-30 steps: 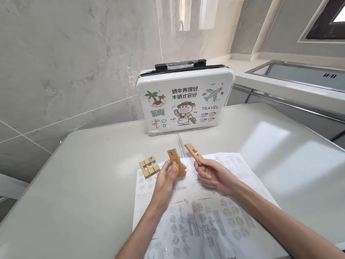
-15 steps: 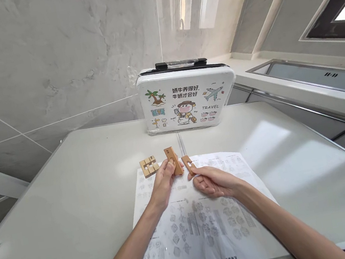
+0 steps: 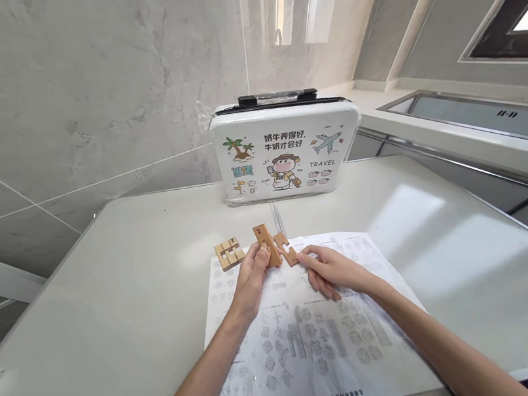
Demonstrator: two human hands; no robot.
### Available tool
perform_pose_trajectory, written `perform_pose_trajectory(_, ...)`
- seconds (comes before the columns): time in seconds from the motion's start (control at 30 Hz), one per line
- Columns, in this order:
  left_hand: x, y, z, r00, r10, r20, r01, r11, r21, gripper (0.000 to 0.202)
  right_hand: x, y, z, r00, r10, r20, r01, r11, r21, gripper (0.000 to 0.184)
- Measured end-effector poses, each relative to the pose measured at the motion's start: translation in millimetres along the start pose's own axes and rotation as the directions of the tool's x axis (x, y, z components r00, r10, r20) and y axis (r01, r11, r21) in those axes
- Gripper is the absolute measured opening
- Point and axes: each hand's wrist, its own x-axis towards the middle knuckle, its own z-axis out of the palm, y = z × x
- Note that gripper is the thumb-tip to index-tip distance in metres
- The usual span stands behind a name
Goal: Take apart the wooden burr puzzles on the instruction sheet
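My left hand [image 3: 252, 275] grips a brown wooden puzzle piece [image 3: 265, 241] marked "2", its thumb pressed on the front face and the piece standing nearly upright. Just to its right, my right hand [image 3: 331, 267] pinches the lower end of a flat notched wooden piece [image 3: 285, 248] between thumb and fingertips. The two held pieces are close together; whether they touch I cannot tell. A lighter wooden puzzle [image 3: 229, 254] of several blocks, marked "3", lies left of my left hand, overlapping the sheet's corner. Beneath both hands spreads a printed paper sheet [image 3: 315, 375] with small diagrams.
Behind the hands stands a white case [image 3: 262, 188] with cartoon prints, a black handle and clear plastic wrap. The pale table [image 3: 125, 298] has a seam down its middle. A grey tiled wall [image 3: 102, 83] rises behind, and a counter [image 3: 473, 133] runs along the right.
The notched piece in my right hand has turned and shifted slightly left and up. My right hand's lower fingers have loosened from their curl. My left hand has barely moved.
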Motion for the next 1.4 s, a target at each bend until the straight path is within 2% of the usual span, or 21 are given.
perform_pose_trajectory(0.13,0,0,0.0,1.000,0.000,0.010,0.000,1.000,0.004,0.062,1,1,1,0.998,-0.052,-0.027,0.049,0.995,-0.091,0.051)
perform_pose_trajectory(0.2,0,-1,-0.7,1.000,0.002,0.009,-0.002,1.000,0.002,0.062,1,0,3,0.985,-0.136,-0.109,0.120,0.982,-0.143,0.044)
perform_pose_trajectory(0.23,1,-2,-1.3,1.000,0.004,0.012,-0.004,1.000,0.008,0.063,2,0,5,0.962,-0.209,-0.176,0.176,0.966,-0.187,0.038)
perform_pose_trajectory(0.3,1,-4,-2.7,1.000,0.007,0.022,-0.008,1.000,0.024,0.063,2,-2,10,0.869,-0.397,-0.295,0.313,0.904,-0.291,0.027)
perform_pose_trajectory(0.37,1,-5,-3.5,0.999,0.009,0.033,-0.010,0.999,0.037,0.063,2,-3,15,0.743,-0.587,-0.323,0.458,0.796,-0.395,0.030)
perform_pose_trajectory(0.43,0,-5,-2.5,0.998,0.013,0.054,-0.016,0.999,0.051,0.065,2,-3,20,0.628,-0.728,-0.275,0.565,0.669,-0.482,0.042)
perform_pose_trajectory(0.47,-1,-5,-1.3,0.998,0.016,0.068,-0.020,0.998,0.064,0.066,1,-3,23,0.585,-0.775,-0.241,0.594,0.611,-0.523,0.048)
perform_pose_trajectory(0.53,-3,-4,1.8,0.994,0.020,0.105,-0.030,0.995,0.099,0.072,0,-3,27,0.536,-0.822,-0.192,0.604,0.532,-0.594,0.053)
perform_pose_trajectory(0.63,-5,-5,5.8,0.987,0.014,0.162,-0.040,0.987,0.158,0.079,-1,-1,30,0.530,-0.834,-0.157,0.581,0.492,-0.648,0.052)
perform_pose_trajectory(0.77,-6,-9,6.3,0.980,-0.001,0.201,-0.043,0.976,0.214,0.079,1,2,29,0.570,-0.803,-0.175,0.530,0.522,-0.668,0.048)
perform_pose_trajectory(0.83,-6,-10,6.0,0.978,-0.008,0.209,-0.042,0.972,0.230,0.077,3,3,26,0.574,-0.794,-0.198,0.505,0.535,-0.677,0.046)
perform_pose_trajectory(1.0,-7,-8,8.5,0.977,0.008,0.214,-0.067,0.960,0.272,0.072,7,4,22,0.529,-0.821,-0.213,0.467,0.492,-0.735,0.043)
perform_pose_trajectory(1.13,-10,-7,10.9,0.975,0.028,0.221,-0.097,0.947,0.306,0.073,6,9,27,0.452,-0.853,-0.259,0.448,0.469,-0.762,0.033)
perform_pose_trajectory(1.2,-12,-8,10.8,0.971,0.014,0.237,-0.092,0.942,0.324,0.080,6,12,30,0.430,-0.867,-0.251,0.478,0.454,-0.752,0.032)
perform_pose_trajectory(1.3,-12,-10,9.4,0.963,0.021,0.268,-0.111,0.939,0.325,0.086,5,14,33,0.451,-0.868,-0.207,0.515,0.443,-0.734,0.035)
perform_pose_trajectory(1.4,-11,-12,9.0,0.965,0.040,0.258,-0.127,0.936,0.328,0.072,4,12,34,0.471,-0.859,-0.202,0.514,0.453,-0.728,0.036)
